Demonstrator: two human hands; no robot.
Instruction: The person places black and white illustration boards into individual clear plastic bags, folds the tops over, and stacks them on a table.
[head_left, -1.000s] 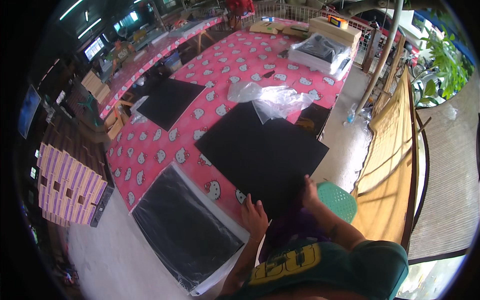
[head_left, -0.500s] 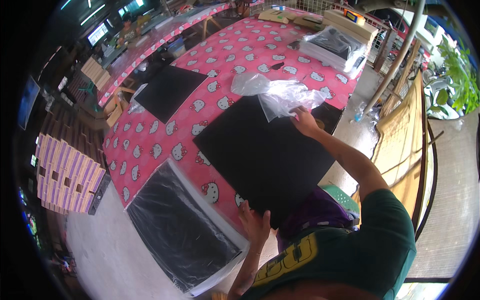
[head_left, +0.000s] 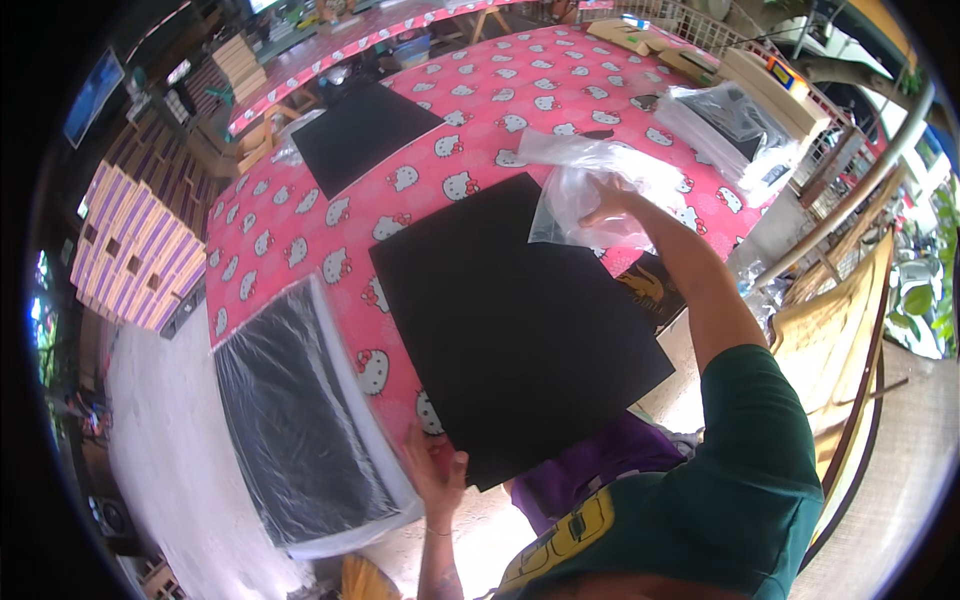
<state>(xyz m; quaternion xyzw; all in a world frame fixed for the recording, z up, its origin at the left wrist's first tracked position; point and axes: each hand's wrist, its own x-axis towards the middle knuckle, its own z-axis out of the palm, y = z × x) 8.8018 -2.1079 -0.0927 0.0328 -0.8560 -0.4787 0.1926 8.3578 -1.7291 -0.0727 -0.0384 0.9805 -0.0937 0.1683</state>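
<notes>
A large flat black board (head_left: 510,330) lies on the pink patterned table cover in front of me. At its near left corner is my left hand (head_left: 437,485), fingers spread and the thumb close against the edge. Over the board's far right side lies a crumpled clear plastic bag (head_left: 650,175). My right hand (head_left: 612,205) has its fingers curled in the film, partly veiled by it. Below my right forearm, a dark piece with a gold print (head_left: 645,285) shows beside the board.
A plastic-wrapped black panel (head_left: 295,420) lies at the left near edge. Farther back is another black board (head_left: 365,135). Wrapped panels (head_left: 735,130) and a long cardboard box (head_left: 770,90) occupy the far right. Stacked boxes (head_left: 135,250) stand on the floor at left.
My right hand has gone deeper into the plastic bag, which now spreads wider to the right. The view has shifted; my left hand stays by the board's near corner.
</notes>
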